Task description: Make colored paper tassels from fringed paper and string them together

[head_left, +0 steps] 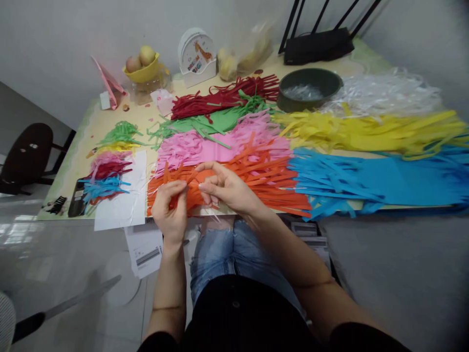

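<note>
My left hand (170,208) is closed in a pinch, thumb against the forefinger. Facing it, my right hand (227,188) also pinches, its forefinger arched over the thumb. A narrow orange strip (192,182) appears to run between the two pinches; its ends are hidden by the fingers. Thin white string (213,213) hangs beneath my right fingers. Both hands are above the near edge of a pile of fringed orange strips (264,188). Fringed pink sheets (212,149) lie directly behind that pile.
Green (220,120), dark red (223,101), yellow (359,131) and blue (410,178) fringed sheets cover the table. Small coloured tassels (110,168) lie left beside white paper (137,208) and a dark phone-like object (76,198). A dark round bowl (308,105) and white strips (384,93) sit behind.
</note>
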`<action>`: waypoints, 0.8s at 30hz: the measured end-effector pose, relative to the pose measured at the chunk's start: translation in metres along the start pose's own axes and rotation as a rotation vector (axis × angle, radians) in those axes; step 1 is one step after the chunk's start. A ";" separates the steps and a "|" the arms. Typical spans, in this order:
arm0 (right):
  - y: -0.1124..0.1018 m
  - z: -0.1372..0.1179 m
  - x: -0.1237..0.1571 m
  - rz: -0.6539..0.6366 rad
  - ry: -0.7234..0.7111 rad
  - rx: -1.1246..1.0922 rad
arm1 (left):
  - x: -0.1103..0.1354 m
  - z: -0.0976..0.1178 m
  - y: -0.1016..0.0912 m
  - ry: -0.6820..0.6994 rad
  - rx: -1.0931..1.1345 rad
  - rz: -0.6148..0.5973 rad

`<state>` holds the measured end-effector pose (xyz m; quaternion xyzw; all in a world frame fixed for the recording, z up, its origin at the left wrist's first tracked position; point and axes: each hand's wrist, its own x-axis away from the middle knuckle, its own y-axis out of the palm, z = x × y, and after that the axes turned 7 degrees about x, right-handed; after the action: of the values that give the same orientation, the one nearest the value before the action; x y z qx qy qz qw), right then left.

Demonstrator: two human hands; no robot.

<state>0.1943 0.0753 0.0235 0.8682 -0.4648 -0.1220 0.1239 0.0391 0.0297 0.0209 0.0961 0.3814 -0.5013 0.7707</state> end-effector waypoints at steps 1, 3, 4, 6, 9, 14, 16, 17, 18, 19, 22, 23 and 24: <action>-0.001 0.000 -0.001 0.006 -0.003 -0.002 | 0.000 0.000 -0.001 -0.038 0.024 -0.019; -0.003 0.000 -0.002 0.018 -0.009 0.007 | -0.001 -0.001 -0.002 -0.109 0.079 -0.063; -0.004 -0.001 -0.003 0.021 -0.008 0.014 | -0.001 -0.001 -0.003 -0.132 0.103 -0.090; -0.005 -0.003 -0.003 0.013 0.009 0.028 | 0.000 -0.002 -0.005 -0.125 0.119 -0.146; -0.005 -0.003 -0.001 0.032 0.062 0.071 | 0.003 -0.001 -0.006 -0.015 0.068 -0.224; -0.011 0.005 -0.004 0.392 -0.016 0.023 | 0.009 -0.012 -0.005 0.082 -0.147 -0.395; -0.018 0.008 -0.008 0.557 -0.119 -0.082 | 0.001 -0.028 -0.018 0.077 -0.208 -0.532; -0.022 0.009 -0.010 0.595 -0.149 -0.113 | -0.006 -0.038 -0.030 0.049 -0.269 -0.576; -0.025 0.010 -0.012 0.607 -0.161 -0.124 | -0.016 -0.049 -0.046 0.005 -0.348 -0.593; -0.029 0.011 -0.012 0.606 -0.160 -0.123 | -0.028 -0.061 -0.065 -0.066 -0.467 -0.566; -0.033 0.015 -0.014 0.585 -0.135 -0.112 | -0.064 -0.099 -0.126 -0.269 -0.788 -0.409; -0.033 0.016 -0.014 0.583 -0.130 -0.117 | -0.074 -0.110 -0.143 -0.304 -0.829 -0.397; -0.032 0.017 -0.014 0.580 -0.126 -0.125 | -0.080 -0.120 -0.158 -0.329 -0.847 -0.398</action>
<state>0.2058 0.1029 -0.0015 0.6808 -0.6916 -0.1634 0.1777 -0.1698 0.0740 0.0302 -0.3805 0.4356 -0.4484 0.6815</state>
